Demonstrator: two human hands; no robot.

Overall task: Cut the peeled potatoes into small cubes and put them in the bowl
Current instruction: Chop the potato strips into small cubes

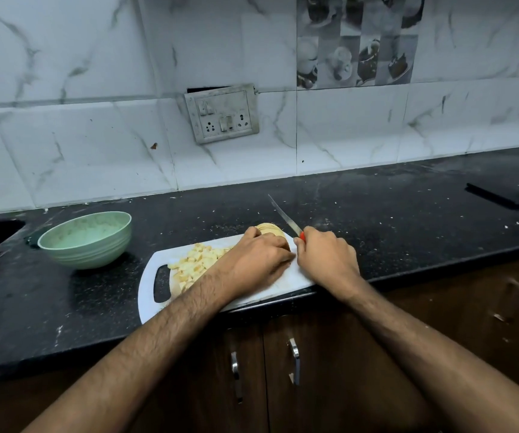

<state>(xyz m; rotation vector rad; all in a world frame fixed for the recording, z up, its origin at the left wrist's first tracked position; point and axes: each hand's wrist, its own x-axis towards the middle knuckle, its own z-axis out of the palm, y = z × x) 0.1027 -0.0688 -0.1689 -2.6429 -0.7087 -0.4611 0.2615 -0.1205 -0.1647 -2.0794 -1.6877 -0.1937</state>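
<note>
Potato (269,230) sits sliced at the cutting board's (295,276) far edge, your left hand (259,256) curled over it. Your right hand (326,256) grips one knife (284,217); one cube pile (194,264), one bowl (86,240) on the table (376,220).

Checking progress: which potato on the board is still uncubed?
The sliced potato under the left hand, at the board's far edge; the pile nearer the handle is cubes.

Dim, cool, even indoor light, seemingly from above. Soft shadows under the bowl (84,239) and cutting board (158,304); faint sheen on the black counter (392,195). Wide-angle bending at edges; slightly soft, grainy throughout.
</note>
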